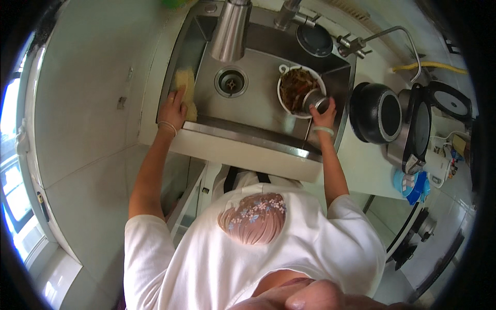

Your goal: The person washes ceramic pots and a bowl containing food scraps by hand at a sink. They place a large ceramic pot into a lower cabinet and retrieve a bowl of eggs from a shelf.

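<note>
My right hand (324,113) grips a small round metal cup (312,99), tilted over a white bowl (285,104) in the right part of the steel sink. Dark brown and green food scraps (297,83) fill much of that bowl, and the cup's mouth is hard to make out. At the sink's left side, my left hand (172,110) touches a yellow cloth or sponge (186,87); whether the fingers grip it is unclear. Between the hands lies the sink floor (255,93) with its open round drain (231,82).
A steel cylinder (232,33) overhangs the sink near the faucet (286,15). A dark round lid (316,40) leans at the back right. On the right counter stand a black pot (381,112), an open cooker (418,124) and a blue container (410,184). A tiled wall (100,77) borders the left.
</note>
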Motion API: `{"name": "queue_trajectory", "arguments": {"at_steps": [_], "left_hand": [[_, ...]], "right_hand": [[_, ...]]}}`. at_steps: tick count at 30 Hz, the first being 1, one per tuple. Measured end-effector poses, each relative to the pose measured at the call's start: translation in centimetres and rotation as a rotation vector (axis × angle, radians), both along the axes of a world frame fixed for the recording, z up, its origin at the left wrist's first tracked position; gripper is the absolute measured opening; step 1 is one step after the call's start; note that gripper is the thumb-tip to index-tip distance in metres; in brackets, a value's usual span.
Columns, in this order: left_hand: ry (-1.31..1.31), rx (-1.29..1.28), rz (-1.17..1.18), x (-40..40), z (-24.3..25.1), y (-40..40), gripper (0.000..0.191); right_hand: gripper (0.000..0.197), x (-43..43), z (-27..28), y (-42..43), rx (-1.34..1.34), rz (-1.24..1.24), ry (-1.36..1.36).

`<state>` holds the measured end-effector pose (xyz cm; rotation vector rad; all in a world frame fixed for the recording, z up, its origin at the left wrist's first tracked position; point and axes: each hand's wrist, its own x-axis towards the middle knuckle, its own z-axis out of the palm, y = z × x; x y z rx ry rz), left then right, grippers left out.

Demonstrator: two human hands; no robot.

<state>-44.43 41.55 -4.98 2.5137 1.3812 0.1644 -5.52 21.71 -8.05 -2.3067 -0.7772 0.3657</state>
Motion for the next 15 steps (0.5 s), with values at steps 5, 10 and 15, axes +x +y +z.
{"name": "queue_trajectory", "arguments": {"at_steps": [5, 10, 15], "left_hand": [[-0.006, -0.019, -0.013, 0.3, 0.6, -0.3, 0.046], [0.036, -0.03, -0.012, 0.3, 0.7, -0.1, 0.047], [-0.04, -0.042, 0.016, 0.5, 0.5, 0.1, 0.048]], "right_hand": [[0.077, 0.7, -3.0, -1.6, -0.054, 0.133, -0.142], [0.078, -0.1, -0.4, 0.0, 0.179, 0.058, -0.156], [0.085, 0.9, -2.7, -0.7, -0.021, 0.017, -0.164]]}}
